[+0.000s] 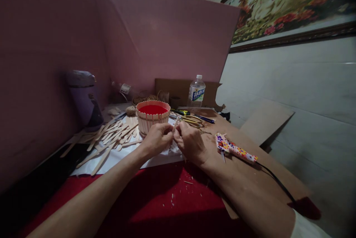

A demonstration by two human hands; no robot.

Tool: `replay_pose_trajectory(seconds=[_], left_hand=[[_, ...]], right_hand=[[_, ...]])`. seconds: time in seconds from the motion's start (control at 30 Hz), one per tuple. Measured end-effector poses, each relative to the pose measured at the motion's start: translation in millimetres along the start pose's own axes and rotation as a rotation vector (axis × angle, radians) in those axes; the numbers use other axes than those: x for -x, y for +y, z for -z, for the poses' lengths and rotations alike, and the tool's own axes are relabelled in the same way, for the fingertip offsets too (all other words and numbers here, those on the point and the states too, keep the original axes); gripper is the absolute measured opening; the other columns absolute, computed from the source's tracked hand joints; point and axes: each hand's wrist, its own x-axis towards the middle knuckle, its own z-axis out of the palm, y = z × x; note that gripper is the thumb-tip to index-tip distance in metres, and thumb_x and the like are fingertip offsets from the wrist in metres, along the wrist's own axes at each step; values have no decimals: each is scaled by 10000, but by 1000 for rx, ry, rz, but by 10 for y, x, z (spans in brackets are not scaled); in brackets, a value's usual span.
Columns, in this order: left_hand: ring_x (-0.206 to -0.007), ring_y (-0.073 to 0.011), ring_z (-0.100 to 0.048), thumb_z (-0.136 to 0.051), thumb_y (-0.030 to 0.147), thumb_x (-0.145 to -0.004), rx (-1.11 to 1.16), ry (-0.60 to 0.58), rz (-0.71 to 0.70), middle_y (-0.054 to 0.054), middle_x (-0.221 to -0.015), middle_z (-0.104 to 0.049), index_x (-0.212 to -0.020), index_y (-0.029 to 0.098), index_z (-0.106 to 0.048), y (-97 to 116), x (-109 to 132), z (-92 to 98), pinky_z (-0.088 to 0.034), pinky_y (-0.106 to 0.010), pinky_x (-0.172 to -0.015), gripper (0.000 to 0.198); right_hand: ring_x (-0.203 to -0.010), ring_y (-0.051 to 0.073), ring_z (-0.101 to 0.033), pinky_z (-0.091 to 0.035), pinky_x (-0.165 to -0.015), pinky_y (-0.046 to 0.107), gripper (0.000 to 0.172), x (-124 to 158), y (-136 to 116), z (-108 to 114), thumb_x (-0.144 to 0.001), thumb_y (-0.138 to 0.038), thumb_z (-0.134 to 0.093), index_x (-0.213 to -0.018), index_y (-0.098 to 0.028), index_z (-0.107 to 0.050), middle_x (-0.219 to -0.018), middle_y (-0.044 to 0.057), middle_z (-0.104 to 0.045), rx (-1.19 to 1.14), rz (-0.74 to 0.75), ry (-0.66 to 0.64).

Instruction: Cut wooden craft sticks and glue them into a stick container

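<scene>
Wooden craft stick (176,121) tilts just right of the stick-clad tub (143,122); the right hand (192,142) and left hand (157,139) pinch it between fingertips, apparently for steadiness.

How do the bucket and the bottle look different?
The bucket is red inside, with pale sticks around its outside; the bottle is see-through, with a partly blue label. The bucket is open on top; the bottle wears a white cap. The bucket is wide; the bottle is slimmer. Both stand upright.
</scene>
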Motion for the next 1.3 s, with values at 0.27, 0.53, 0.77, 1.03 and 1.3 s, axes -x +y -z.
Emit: replay_pose_trajectory(seconds=[0.27,0.53,0.77,1.03,1.3], left_hand=[[-244,-55,-332,-545,221,-652,335,-69,273,46,-391,-493,-627,149,-601,155,23,-27,-203,-177,-287,95],[-245,-52,-349,-552,228,-635,457,-57,309,10,-452,-580,-684,130,-620,96,16,11,-202,-171,-263,129],[-238,-57,-339,-540,226,-643,402,-24,293,56,-384,-505,-668,137,-594,76,8,-1,-203,-167,-258,107],[-338,-67,-417,-477,187,-695,33,-9,153,42,-450,-533,-676,137,-612,-4,3,0,-273,-177,-355,145],[-458,-77,-452,-496,217,-702,47,-19,48,20,-512,-553,-639,126,-625,51,9,-23,-327,-181,-440,170]], right_hand=[[-584,168,-547,-370,-588,264,94,-110,133,14,-796,-191,-461,-719,-193,-514,-628,20,-586,-151,-324,200],[-596,169,-558,-339,-574,262,230,-98,74,71,-867,-222,-425,-686,-195,-565,-634,29,-617,-106,-297,108],[-736,170,-616,-423,-695,249,143,-40,42,38,-861,-193,-512,-842,-176,-652,-813,47,-685,-235,-49,78],[-736,191,-621,-412,-666,271,159,-17,60,32,-887,-181,-490,-848,-151,-641,-810,72,-674,-35,62,-17],[-619,166,-551,-355,-587,260,113,-48,45,32,-827,-160,-465,-755,-170,-552,-695,40,-607,-16,2,81]])
